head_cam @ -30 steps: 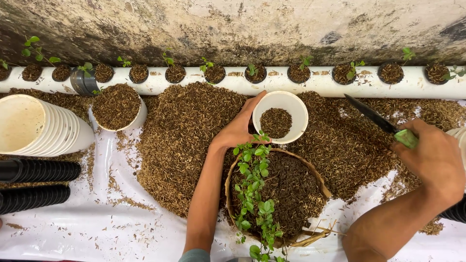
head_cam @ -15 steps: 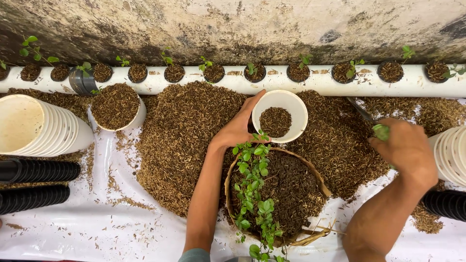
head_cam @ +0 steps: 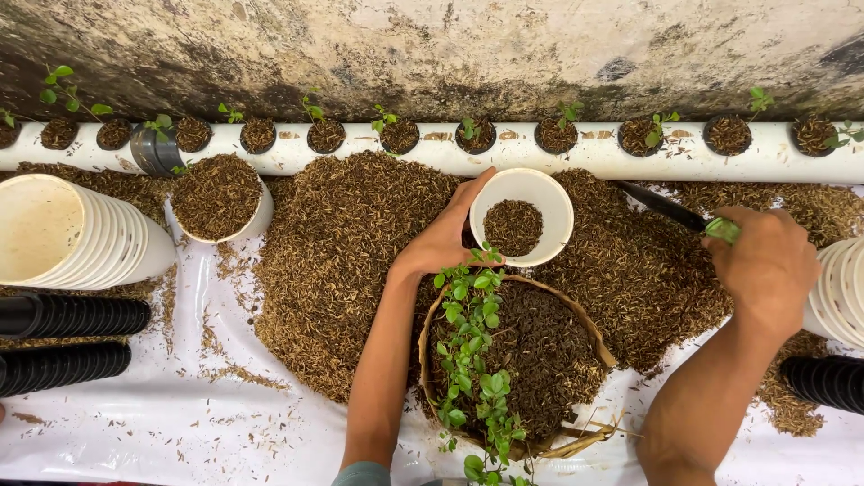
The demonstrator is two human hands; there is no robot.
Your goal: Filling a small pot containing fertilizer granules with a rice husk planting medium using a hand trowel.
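White plastic sheeting (head_cam: 180, 423) covers the table, strewn with loose husk. A big mound of brown rice husk (head_cam: 351, 261) lies heaped on it. Behind the mound runs a white pipe (head_cam: 450, 157) with round holes, each holding a small husk-filled pot with a seedling, and behind the pipe rises a stained, weathered concrete wall (head_cam: 432, 45).

Just beyond the mound's middle stands a white cup (head_cam: 522, 216), partly filled with husk. The left hand (head_cam: 443, 236) rests against the cup's left rim, fingers curled loosely around its side and the thumb up near the pipe. In front of the cup sits a woven basket (head_cam: 517, 369) of dark husk, with a leafy green plant (head_cam: 472, 360) trailing over its left edge.

To the right of the cup, the right hand (head_cam: 765, 265) is closed in a fist around the green handle of a knife (head_cam: 670, 209), whose dark blade points left toward the cup and lies low over the husk, just in front of the pipe.

Left of the mound stands a second white cup (head_cam: 220, 198) heaped full of husk. Further left lies a stack of white cups (head_cam: 81, 234) on its side, with stacks of black pots (head_cam: 67, 337) in front of it. Right of the right hand lie another stack of white cups (head_cam: 837, 288) and more black pots (head_cam: 823, 382).
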